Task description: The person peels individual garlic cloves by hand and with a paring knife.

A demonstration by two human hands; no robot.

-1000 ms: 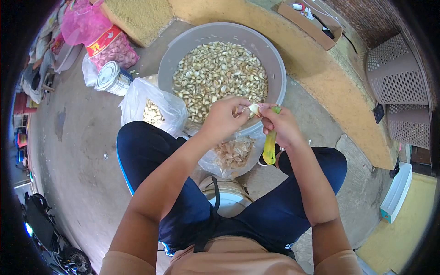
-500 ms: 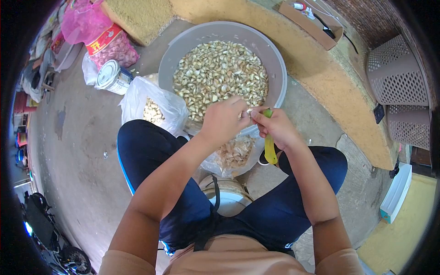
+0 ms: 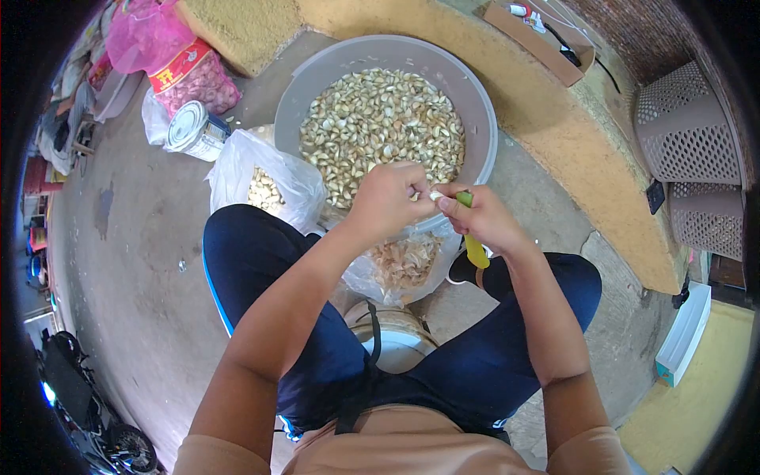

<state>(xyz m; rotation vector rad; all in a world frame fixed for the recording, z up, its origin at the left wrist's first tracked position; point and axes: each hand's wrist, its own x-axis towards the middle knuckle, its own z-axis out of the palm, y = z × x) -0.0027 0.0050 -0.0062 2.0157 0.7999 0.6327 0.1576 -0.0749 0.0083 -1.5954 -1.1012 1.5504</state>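
My right hand [image 3: 481, 215] is closed round a knife with a yellow-green handle [image 3: 476, 252], whose lower end sticks out below the fingers. A small white garlic clove [image 3: 435, 195] shows at its thumb tip. My left hand [image 3: 389, 196] meets it there, fingers curled and pinched by the clove; what lies inside them is hidden. Both hands are over the near rim of a big grey tub [image 3: 484, 119] with many garlic cloves [image 3: 388, 127] in it. Below the hands, a clear plastic bag [image 3: 443, 273] holds dry papery skins [image 3: 405, 261].
A white bag [image 3: 297, 178] with peeled cloves [image 3: 264, 190] stands left of the tub, beside a paint can [image 3: 194, 131] and a pink mesh sack [image 3: 202, 79]. A yellow ledge [image 3: 570, 174] curves along the right, with a cardboard box [image 3: 546, 43] on it. A bucket [image 3: 396, 340] sits between my legs.
The knife handle has tilted and shifted slightly right and up in my right hand. The white clove shows more plainly between the hands, which stay close together.
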